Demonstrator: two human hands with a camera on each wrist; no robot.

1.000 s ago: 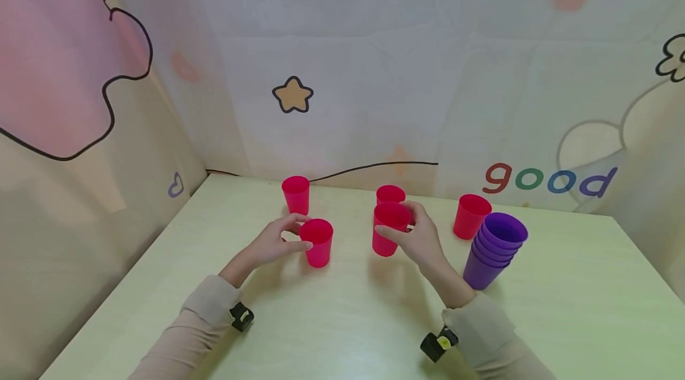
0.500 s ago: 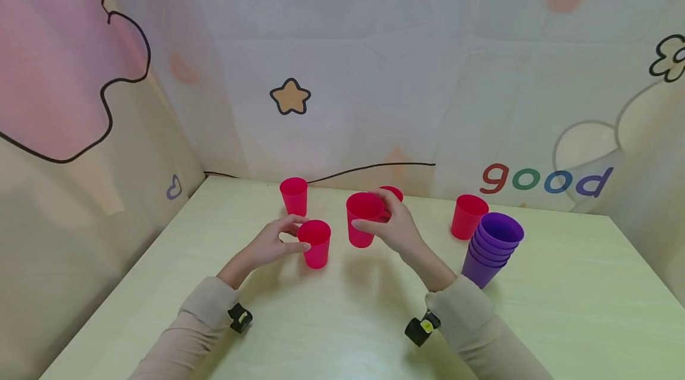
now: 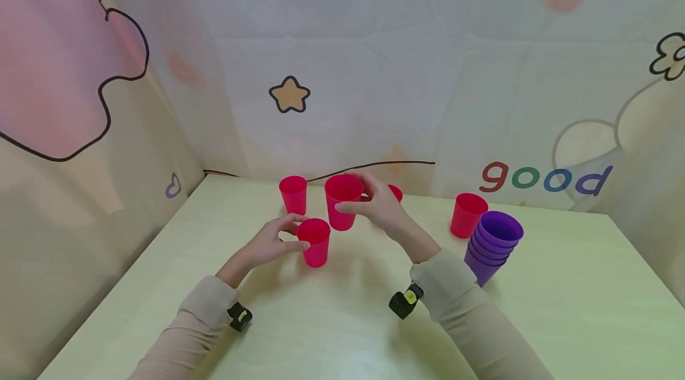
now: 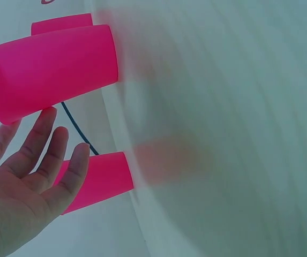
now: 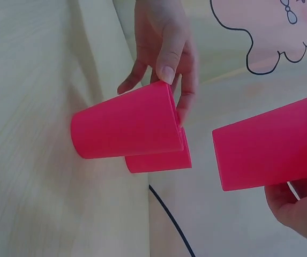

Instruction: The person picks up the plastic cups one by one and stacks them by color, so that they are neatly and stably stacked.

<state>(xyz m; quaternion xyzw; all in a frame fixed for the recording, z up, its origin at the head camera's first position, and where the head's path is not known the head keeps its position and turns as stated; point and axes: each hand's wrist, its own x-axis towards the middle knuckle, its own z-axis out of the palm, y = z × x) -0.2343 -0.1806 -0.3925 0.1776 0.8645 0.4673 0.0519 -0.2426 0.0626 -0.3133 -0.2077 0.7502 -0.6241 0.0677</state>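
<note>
So, smooth matte plastic everywhere, pretty much: tapered cups, round-rimmed and thin-walled. The front red cup (image 3: 317,254) is stood upright on the pale desk (image 3: 332,332), which is faintly streaked like wood grain, and it's loosely pinched at the rim between the thumb and fingers of the left hand (image 3: 270,242). The lifted red cup (image 3: 341,195) is held clear of the desk by the right hand (image 3: 379,204), thumb on the near side, fingers wrapped behind, just beyond the front one. Off to the right, ribbed-looking from all the stacked rims, a purple cup stack (image 3: 486,252) is seen near the right-hand red cup (image 3: 468,215). The wall is covered by a softly creased backdrop (image 3: 348,65) printed with cartoon shapes.

Now the hidden stuff: the middle red cup (image 3: 396,192) is mostly blocked by the right hand, only a bit of rim showing. The base of the back-left red cup (image 3: 293,194) is partly covered by left fingers. In the right wrist view the lifted cup is cut off by the frame edge, and in the left wrist view it can't be told which cup is peeking out at the top.
</note>
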